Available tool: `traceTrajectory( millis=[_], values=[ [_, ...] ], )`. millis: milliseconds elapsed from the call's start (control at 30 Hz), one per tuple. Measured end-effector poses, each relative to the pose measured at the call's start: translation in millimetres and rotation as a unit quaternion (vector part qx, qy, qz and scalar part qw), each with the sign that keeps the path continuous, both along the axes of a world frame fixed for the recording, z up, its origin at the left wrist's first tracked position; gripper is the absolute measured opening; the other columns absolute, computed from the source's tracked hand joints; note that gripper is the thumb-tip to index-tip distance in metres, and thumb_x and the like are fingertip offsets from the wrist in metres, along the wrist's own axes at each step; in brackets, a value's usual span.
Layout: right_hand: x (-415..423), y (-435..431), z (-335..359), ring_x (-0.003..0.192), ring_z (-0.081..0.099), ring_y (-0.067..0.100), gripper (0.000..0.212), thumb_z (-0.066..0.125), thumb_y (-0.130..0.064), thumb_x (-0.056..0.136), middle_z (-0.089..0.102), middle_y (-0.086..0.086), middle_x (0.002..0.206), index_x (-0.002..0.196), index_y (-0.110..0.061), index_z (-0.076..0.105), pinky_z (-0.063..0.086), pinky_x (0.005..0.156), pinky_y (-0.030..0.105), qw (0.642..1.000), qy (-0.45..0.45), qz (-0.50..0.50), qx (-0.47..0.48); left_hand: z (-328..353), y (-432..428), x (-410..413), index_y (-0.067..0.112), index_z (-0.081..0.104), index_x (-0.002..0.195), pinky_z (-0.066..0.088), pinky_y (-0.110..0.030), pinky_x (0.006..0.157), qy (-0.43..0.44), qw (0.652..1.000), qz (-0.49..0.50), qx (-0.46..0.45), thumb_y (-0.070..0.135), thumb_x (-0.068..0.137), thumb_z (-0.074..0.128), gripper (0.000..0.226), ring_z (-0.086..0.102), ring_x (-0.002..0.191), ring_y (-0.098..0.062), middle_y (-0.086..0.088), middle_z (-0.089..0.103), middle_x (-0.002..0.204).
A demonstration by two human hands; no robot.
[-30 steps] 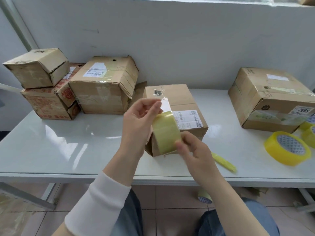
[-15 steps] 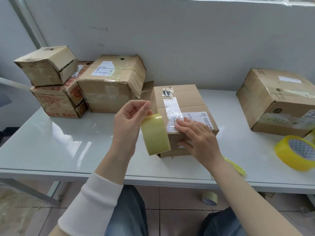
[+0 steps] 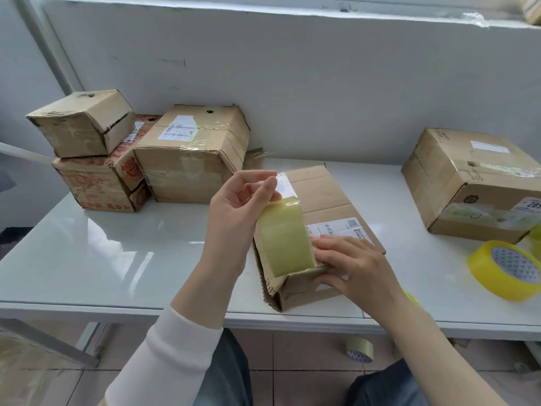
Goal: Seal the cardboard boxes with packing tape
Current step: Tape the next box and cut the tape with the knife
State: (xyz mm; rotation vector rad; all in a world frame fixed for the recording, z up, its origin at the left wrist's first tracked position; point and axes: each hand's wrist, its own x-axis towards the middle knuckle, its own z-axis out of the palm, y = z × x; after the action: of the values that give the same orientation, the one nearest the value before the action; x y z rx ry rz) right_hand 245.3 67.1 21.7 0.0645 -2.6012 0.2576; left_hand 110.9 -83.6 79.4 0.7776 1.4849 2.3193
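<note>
A small cardboard box [image 3: 328,197] with a white shipping label lies on the white table [image 3: 117,259] in front of me. My left hand [image 3: 237,218] holds a roll of pale yellow-green packing tape [image 3: 284,238] upright over the box's near left corner, fingers curled on the roll's top. My right hand [image 3: 348,265] lies flat on the box's near end, fingers straight, pressing on the label and the near edge beside the roll. The roll hides the box's left side.
Three taped boxes [image 3: 190,153] are stacked at the back left and a larger box [image 3: 474,183] stands at the right. A bright yellow tape roll [image 3: 503,271] lies at the right edge. Another roll [image 3: 359,348] lies on the tiled floor.
My right hand let go of the tape end and went down flat onto the box, then slid toward its near edge. My left hand lifted the roll over the box's near left corner.
</note>
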Motion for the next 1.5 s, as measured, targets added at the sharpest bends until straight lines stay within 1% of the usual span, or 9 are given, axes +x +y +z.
traceTrajectory(
  millis=[67,200,400,533,733,900,1000,1233,1500],
  values=[
    [6.4,0.8,10.0,0.111,0.061,0.015,0.05,0.081,-0.029,0.067,0.064,-0.004,0.118,0.114,-0.018,0.066,0.051,0.093,0.039,0.994,-0.015,0.002,-0.107,1.2,3.5,0.5,0.018,0.069,0.088,0.051,-0.02,0.065,-0.004,1.0,-0.001,0.008,0.029,0.072,0.069,0.019,0.061,0.069,-0.009,0.004,0.063,0.067],
    [12.8,-24.2,34.5,0.11,0.051,-0.003,0.047,0.046,-0.068,0.082,0.057,-0.017,0.115,0.112,-0.033,0.057,0.039,0.093,0.01,0.959,0.072,-0.017,-0.275,1.6,15.9,0.5,0.022,0.059,0.1,0.052,-0.024,0.065,-0.004,1.0,0.018,0.001,0.019,0.079,0.07,0.024,0.062,0.067,-0.009,0.005,0.064,0.065],
    [-7.7,-40.6,43.4,0.09,0.059,0.004,0.014,0.067,-0.028,0.083,0.068,-0.004,0.091,0.095,-0.023,0.061,0.043,0.073,0.007,0.9,0.0,-0.047,-0.434,5.3,42.6,-1.9,0.017,0.06,0.085,0.052,-0.028,0.067,-0.025,0.998,0.058,-0.012,0.018,0.087,0.067,0.007,0.064,0.067,-0.011,0.003,0.065,0.066],
    [-7.6,-35.8,44.7,0.089,0.06,0.009,0.009,0.063,-0.022,0.085,0.07,0.005,0.091,0.093,-0.025,0.06,0.044,0.069,0.008,0.892,0.003,-0.042,-0.45,15.0,43.7,-22.9,0.018,0.057,0.084,0.051,-0.024,0.055,0.067,0.991,0.058,-0.099,0.025,0.09,0.063,0.011,0.068,0.061,-0.014,0.002,0.069,0.061],
    [-13.8,-32.9,46.2,0.089,0.063,0.02,0.031,0.055,-0.047,0.073,0.068,-0.001,0.085,0.092,-0.024,0.06,0.052,0.073,0.025,0.879,0.014,-0.051,-0.474,18.5,44.1,-51.2,0.023,0.062,0.078,0.055,-0.039,0.077,0.248,0.928,0.111,-0.255,0.036,0.089,0.062,0.017,0.069,0.077,-0.01,0.01,0.072,0.078],
    [-26.0,-31.2,49.6,0.075,0.067,0.002,0.028,0.055,-0.047,0.072,0.071,-0.017,0.078,0.092,-0.029,0.058,0.052,0.067,0.016,0.863,0.03,-0.03,-0.504,28.0,55.9,-61.4,0.023,0.064,0.07,0.05,-0.027,0.067,0.118,0.977,0.021,-0.177,0.026,0.088,0.065,0.018,0.062,0.067,-0.007,0.009,0.068,0.073],
    [-32.0,-28.4,52.8,0.074,0.068,0.006,0.027,0.058,-0.047,0.07,0.072,-0.013,0.074,0.09,-0.029,0.06,0.053,0.068,0.018,0.863,0.014,-0.037,-0.504,31.0,66.7,-65.3,0.027,0.066,0.066,0.044,-0.032,0.066,0.127,0.973,0.061,-0.184,0.028,0.085,0.069,0.019,0.052,0.062,-0.013,-0.001,0.063,0.068],
    [-40.3,-20.3,65.8,0.053,0.064,-0.002,0.037,0.053,-0.057,0.063,0.068,-0.014,0.059,0.077,-0.024,0.061,0.045,0.046,0.009,0.847,0.038,-0.093,-0.522,62.2,73.9,-87.4,0.028,0.067,0.059,0.043,-0.012,0.061,0.167,0.968,0.119,-0.147,0.032,0.08,0.074,0.022,0.055,0.058,-0.001,0.009,0.068,0.063],
    [-44.3,-7.1,73.8,0.078,0.068,0.003,0.042,0.055,-0.049,0.069,0.074,-0.008,0.082,0.1,-0.021,0.063,0.051,0.068,0.015,0.809,-0.076,-0.058,-0.581,28.5,87.5,-132.1,0.02,0.07,0.075,0.052,-0.036,0.088,0.14,0.941,0.048,-0.305,0.032,0.086,0.067,0.017,0.064,0.078,-0.015,-0.003,0.072,0.084]
  ],
)
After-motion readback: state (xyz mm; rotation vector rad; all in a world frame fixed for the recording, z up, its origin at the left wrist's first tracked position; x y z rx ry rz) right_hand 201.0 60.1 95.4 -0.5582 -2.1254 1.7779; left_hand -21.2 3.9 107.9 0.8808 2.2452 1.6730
